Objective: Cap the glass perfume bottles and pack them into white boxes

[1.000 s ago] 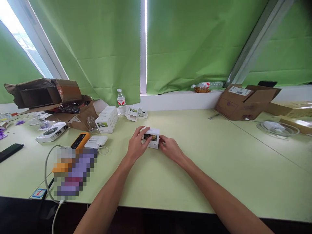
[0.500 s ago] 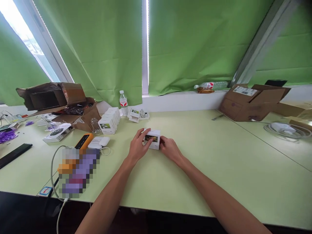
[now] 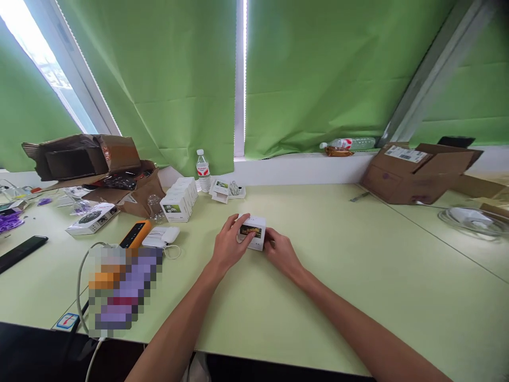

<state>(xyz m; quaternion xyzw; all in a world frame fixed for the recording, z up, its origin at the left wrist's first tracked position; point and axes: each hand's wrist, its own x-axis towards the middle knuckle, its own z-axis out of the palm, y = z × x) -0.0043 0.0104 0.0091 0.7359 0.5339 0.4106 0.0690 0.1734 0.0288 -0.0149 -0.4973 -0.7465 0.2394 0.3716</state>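
Note:
A small white box (image 3: 257, 243) with a dark picture panel on its front stands on the table ahead of me. My left hand (image 3: 229, 245) grips it from the left, thumb across the front and fingers over the top edge. Against the box's right side, my right hand (image 3: 283, 253) has its fingers curled in; their tips are partly hidden. Behind and to the left is a row of similar white boxes (image 3: 177, 207). An opened white box (image 3: 220, 191) and a white tray (image 3: 239, 191) with a small item lie near the wall.
A water bottle (image 3: 203, 172) stands by the wall. Cardboard boxes sit at left (image 3: 135, 199) and right (image 3: 401, 178). An orange power strip (image 3: 135, 233), a white case (image 3: 161, 236), cables and a blurred-out purple object (image 3: 135, 289) are at left. A coiled cable (image 3: 471, 223) lies far right.
The whole view has shifted slightly. Both hands stay at the white box, which is turned a little; the right hand's fingers look a bit more spread along its side.

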